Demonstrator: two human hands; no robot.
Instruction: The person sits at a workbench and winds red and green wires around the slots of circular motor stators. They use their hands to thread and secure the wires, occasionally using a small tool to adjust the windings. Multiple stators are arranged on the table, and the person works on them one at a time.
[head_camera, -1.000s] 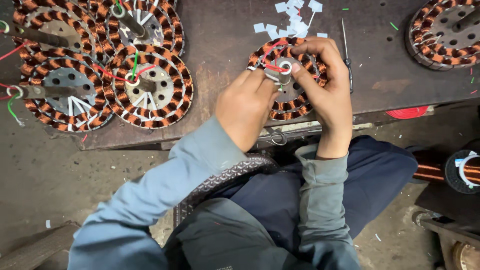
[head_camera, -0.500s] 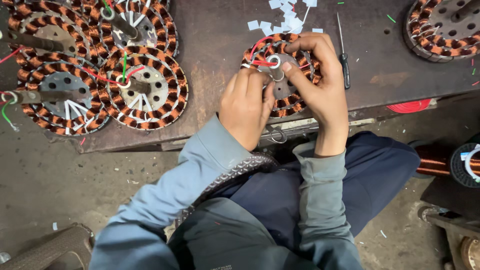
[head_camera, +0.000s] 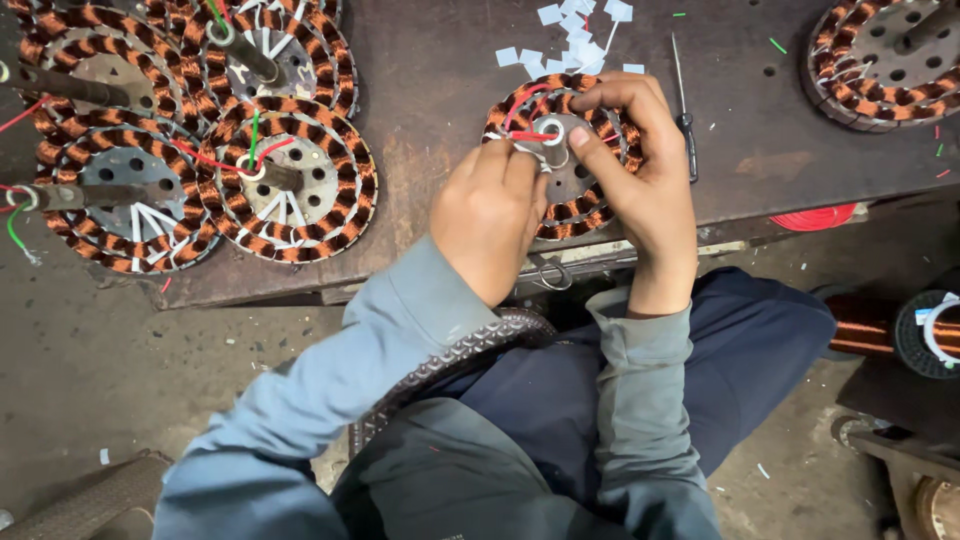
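Both hands, left hand (head_camera: 490, 215) and right hand (head_camera: 640, 170), work a copper-wound stator (head_camera: 590, 190) (white paper slips (head_camera: 575, 35) beyond).

- I see the wound stator (head_camera: 590, 190) on the workbench (head_camera: 430, 120), under both hands.
- Paper slips (head_camera: 575, 30) lie behind it.
- A screwdriver (head_camera: 683, 100) lies right of it; more stators (head_camera: 200, 150) lie left.

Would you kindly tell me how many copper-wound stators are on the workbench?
6: one under both hands, one at the top right corner, and four clustered at left. Others may lie beyond the frame.
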